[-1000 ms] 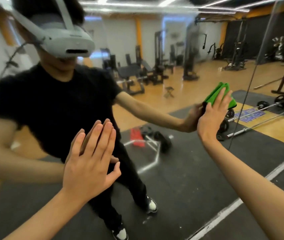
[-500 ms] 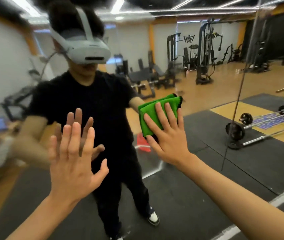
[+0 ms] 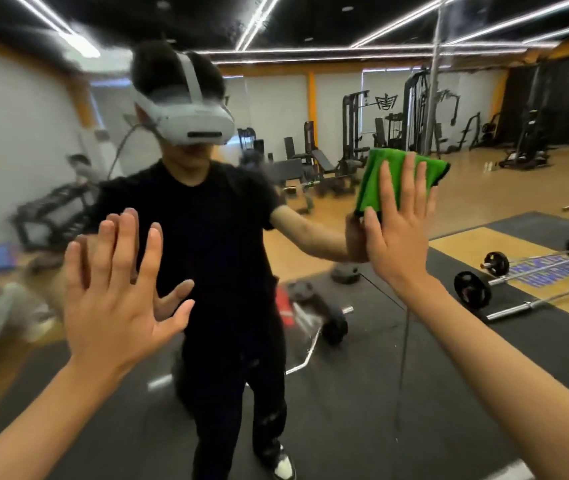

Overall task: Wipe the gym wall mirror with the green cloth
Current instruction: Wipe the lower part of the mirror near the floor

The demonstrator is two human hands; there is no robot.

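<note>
The wall mirror [image 3: 484,358] fills the whole view and reflects a person in black wearing a white headset. My right hand [image 3: 399,233] lies flat with straight fingers on the folded green cloth [image 3: 371,181], pressing it against the glass at centre right, about chest height. My left hand [image 3: 116,299] is spread flat against the mirror at lower left, fingers straight and apart, holding nothing; its reflection meets it fingertip to fingertip.
A vertical seam [image 3: 434,98] between mirror panels runs down just right of the cloth. The glass reflects barbells [image 3: 518,282] on black mats, weight machines [image 3: 397,126] and a wood floor behind me.
My right hand swept the cloth left across the glass, then back to the right and upward. My left hand stayed pressed flat on the mirror. My head tilted up.
</note>
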